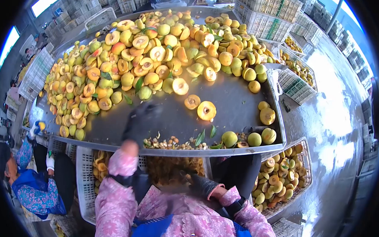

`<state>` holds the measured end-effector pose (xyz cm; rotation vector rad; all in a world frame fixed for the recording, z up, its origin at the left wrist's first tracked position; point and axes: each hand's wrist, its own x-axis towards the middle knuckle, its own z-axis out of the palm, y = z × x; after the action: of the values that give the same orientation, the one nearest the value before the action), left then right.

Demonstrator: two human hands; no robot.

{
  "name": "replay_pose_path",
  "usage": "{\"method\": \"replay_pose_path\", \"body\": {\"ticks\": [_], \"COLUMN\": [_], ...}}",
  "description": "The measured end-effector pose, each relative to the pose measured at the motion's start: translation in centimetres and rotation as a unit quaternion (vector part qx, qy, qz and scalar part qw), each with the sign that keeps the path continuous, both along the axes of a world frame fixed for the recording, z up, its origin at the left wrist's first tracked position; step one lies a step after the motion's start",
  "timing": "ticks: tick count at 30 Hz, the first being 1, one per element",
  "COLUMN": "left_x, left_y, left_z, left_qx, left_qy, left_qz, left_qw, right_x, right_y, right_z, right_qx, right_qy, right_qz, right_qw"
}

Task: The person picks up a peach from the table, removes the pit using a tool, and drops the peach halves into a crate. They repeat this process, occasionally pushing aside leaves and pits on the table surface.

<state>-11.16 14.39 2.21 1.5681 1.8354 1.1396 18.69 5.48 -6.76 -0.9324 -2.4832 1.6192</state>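
Note:
A wide metal table [168, 119] bears a large heap of yellow and green fruit [124, 58], many of them halved. Over the table's near left part is my left hand [141, 116] in a dark glove, blurred by motion; its fingers are smeared and I cannot make out anything in them. My right hand [202, 185], also in a dark glove, is low in front of my body, beside a crate of brownish pieces [174, 165]; its fingers are blurred. Two cut fruits, one a halved fruit [206, 111], lie apart from the heap. Pits and scraps [169, 143] line the near edge.
A crate of cut fruit [281, 178] stands at my right, and a white crate [85, 172] at my left. At the far left a co-worker [37, 186] in gloves holds a yellow fruit [41, 125]. Stacked crates [263, 20] stand behind the table. The right floor is wet.

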Motion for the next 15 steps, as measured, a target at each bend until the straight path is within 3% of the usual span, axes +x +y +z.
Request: {"method": "replay_pose_path", "body": {"ticks": [1,3,4,5,7,10,11,14,15], "left_x": [1.9,6.5,8.4,9.5,10.9,11.4,11.4,10.1,9.5], "left_y": [2.6,6.4,7.8,8.9,10.7,10.6,10.3,8.6,7.8], "left_z": [0.2,1.0,1.2,0.2,-3.1,-5.9,-5.6,-4.7,-4.1], "left_qx": [-0.031,-0.102,-0.169,-0.164,-0.154,-0.042,-0.074,-0.022,-0.038], "left_qy": [0.056,0.163,0.132,0.127,0.117,-0.021,-0.108,-0.176,-0.197], "left_qz": [-0.022,0.011,0.060,0.062,0.068,0.019,0.013,-0.036,-0.052], "left_qw": [0.998,0.981,0.975,0.976,0.979,0.999,0.991,0.983,0.978], "right_x": [0.5,1.6,2.0,1.9,2.4,2.5,2.3,1.4,2.1], "right_y": [-0.1,-0.7,-0.5,0.6,0.6,0.8,1.0,2.9,2.3], "right_z": [-2.2,-4.5,-4.9,-0.1,0.6,1.6,2.4,6.0,2.7], "right_qx": [-0.041,-0.016,-0.004,0.002,0.010,0.004,-0.002,-0.115,-0.052], "right_qy": [-0.022,0.001,0.010,-0.035,-0.003,-0.021,-0.037,-0.183,-0.135], "right_qz": [-0.030,-0.035,-0.038,-0.002,-0.037,-0.047,-0.042,-0.059,-0.038], "right_qw": [0.998,0.999,0.999,0.999,0.999,0.999,0.998,0.974,0.989]}}
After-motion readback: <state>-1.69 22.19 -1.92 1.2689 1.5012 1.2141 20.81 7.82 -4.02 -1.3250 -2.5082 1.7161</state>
